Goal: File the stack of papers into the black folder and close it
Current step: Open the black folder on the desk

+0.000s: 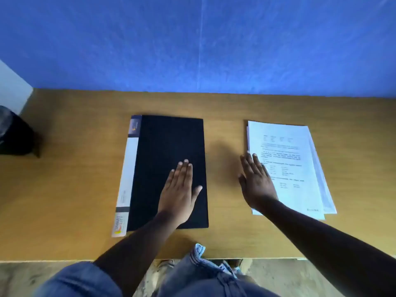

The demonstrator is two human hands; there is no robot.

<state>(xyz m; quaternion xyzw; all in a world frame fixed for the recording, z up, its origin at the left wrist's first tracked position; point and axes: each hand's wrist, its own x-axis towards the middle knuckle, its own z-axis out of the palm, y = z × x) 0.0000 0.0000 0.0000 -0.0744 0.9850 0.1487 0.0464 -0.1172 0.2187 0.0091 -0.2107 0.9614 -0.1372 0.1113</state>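
Note:
The black folder [169, 146] lies closed on the wooden table [75, 168], with a white labelled spine along its left side. My left hand [179, 189] rests flat on the folder's lower half, fingers together and holding nothing. To the right lies the stack of printed papers [293, 151], slightly fanned at its right edge. My right hand [256, 181] is flat with fingers spread, over the stack's left edge, gripping nothing.
A blue wall [192, 43] rises behind the table. A dark object [15, 136] sits at the table's far left edge. The table's front edge [64, 259] runs just above my lap, with the floor below.

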